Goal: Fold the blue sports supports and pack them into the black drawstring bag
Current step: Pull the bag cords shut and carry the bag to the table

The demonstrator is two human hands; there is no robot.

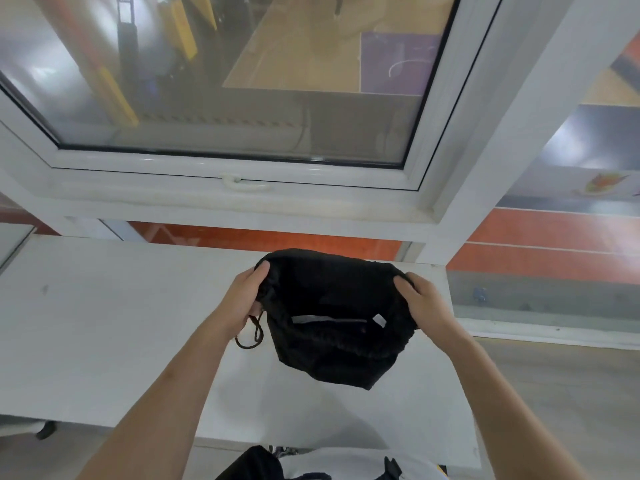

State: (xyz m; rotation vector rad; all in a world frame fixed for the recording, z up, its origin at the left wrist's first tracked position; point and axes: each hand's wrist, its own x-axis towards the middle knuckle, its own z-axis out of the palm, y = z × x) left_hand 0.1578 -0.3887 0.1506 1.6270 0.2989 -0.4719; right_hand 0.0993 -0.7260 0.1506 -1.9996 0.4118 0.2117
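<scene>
In the head view, a plain white surface [104, 323] ran across the lower half of the frame, with a small dark mark near its left part and nothing else resting on it apart from the shadow beneath the bag. Directly behind the surface stood a white-framed window [242, 188] with a white handle [242, 184] on its lower rail; the glass looked out over a wooden sports floor [311, 46] with a purple zone, and over yellow and black equipment at the left. An orange band ran along the wall below the frame and continued to the right. The black drawstring bag [332, 355] was held above the right-centre of the surface, its mouth spread wide and facing the camera, with a grey strip and a small white tag visible inside. The left hand [242, 299] formed a clenched grip on the left rim of the mouth, thumb on the outside. The right hand [420, 303] formed a matching clenched grip on the right rim. The bag body hung between and below the two grips, its bottom corner pointing toward the near edge of the surface. A looped black cord [254, 336] dangled just below the left hand. No blue supports were visible; the interior was too dark to tell its contents.
</scene>
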